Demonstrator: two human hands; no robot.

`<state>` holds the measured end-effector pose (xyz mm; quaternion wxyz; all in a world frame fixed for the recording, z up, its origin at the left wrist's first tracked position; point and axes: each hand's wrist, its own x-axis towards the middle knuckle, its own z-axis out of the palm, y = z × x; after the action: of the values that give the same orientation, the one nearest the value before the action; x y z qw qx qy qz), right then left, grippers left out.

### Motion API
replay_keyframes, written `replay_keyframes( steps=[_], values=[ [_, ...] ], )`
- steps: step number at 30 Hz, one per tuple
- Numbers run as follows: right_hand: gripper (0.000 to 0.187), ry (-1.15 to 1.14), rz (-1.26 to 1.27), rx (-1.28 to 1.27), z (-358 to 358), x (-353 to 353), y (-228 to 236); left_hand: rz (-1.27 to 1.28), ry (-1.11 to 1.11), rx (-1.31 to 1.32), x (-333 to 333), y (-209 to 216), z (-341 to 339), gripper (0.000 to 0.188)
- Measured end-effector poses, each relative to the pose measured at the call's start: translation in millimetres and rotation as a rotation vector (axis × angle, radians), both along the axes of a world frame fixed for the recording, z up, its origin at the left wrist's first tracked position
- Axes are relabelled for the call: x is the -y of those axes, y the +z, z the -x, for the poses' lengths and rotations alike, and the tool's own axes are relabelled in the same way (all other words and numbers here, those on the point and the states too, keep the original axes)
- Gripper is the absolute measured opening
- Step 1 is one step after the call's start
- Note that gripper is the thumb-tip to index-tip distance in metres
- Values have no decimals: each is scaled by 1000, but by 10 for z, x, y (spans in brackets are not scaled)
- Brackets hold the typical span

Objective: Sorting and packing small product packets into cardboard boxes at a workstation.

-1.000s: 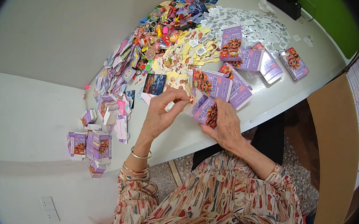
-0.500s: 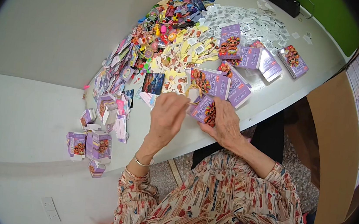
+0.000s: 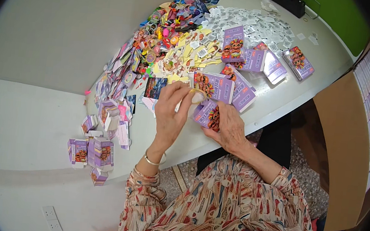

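Observation:
In my right hand (image 3: 230,128) is a small purple cardboard box (image 3: 206,114) with cartoon figures on its front, tilted and held close to the table edge. My left hand (image 3: 171,112) is at the upper left end of that box. Its thumb and forefinger pinch a small round trinket (image 3: 198,97), pale and see-through with a yellow rim. The trinket is right beside the box end; whether part of it is inside, I cannot tell. Just beyond lie more purple boxes (image 3: 226,87), overlapping one another.
Heaped along the wall are colourful small toys (image 3: 166,32), yellow sticker cards (image 3: 187,55) and white labels (image 3: 253,28). Several purple boxes (image 3: 101,152) sit at the far left. A finished-looking box (image 3: 298,63) lies at the right, near a large brown carton (image 3: 339,149).
The yellow-rimmed trinket has tilted and come closer to the box end. My left hand has turned, its fingers stretching further toward the box. My right hand keeps its hold.

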<state>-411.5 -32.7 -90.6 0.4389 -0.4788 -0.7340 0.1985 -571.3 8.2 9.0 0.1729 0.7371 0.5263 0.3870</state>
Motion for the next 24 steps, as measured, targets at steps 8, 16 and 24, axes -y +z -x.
replay_keyframes(
  steps=[8,16,24],
  values=[
    [87,-34,-69,-51,13,-6,-59,12,-85,-331,247,-29,107,14],
    [98,24,-29,-54,-43,7,118,29,-79,-89,287,-54,87,23],
    [99,112,15,-44,-96,-18,140,648,27,696,449,-357,204,19]
  ],
)
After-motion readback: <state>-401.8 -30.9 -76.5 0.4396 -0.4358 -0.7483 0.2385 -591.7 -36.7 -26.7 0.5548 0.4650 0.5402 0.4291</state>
